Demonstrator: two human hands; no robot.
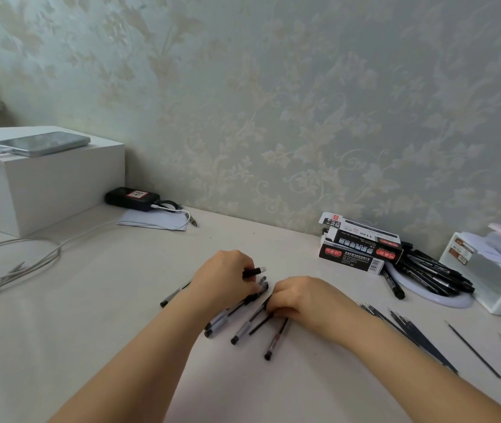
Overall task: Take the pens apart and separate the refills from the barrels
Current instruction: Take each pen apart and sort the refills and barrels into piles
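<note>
Both bare forearms reaching forward, left hand knuckles up with fingers curled, right hand just beside it, fingers curled under

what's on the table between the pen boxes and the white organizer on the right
In the head view, a heap of black pens on a white ring lies between the pen boxes and organizer.

Pale floral wallpaper rises behind a white table.

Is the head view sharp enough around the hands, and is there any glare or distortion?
Head view: soft even light, no glare; left hand and right hand slightly soft over the pens; wide-angle bending tilts the wall and table edge.
</note>
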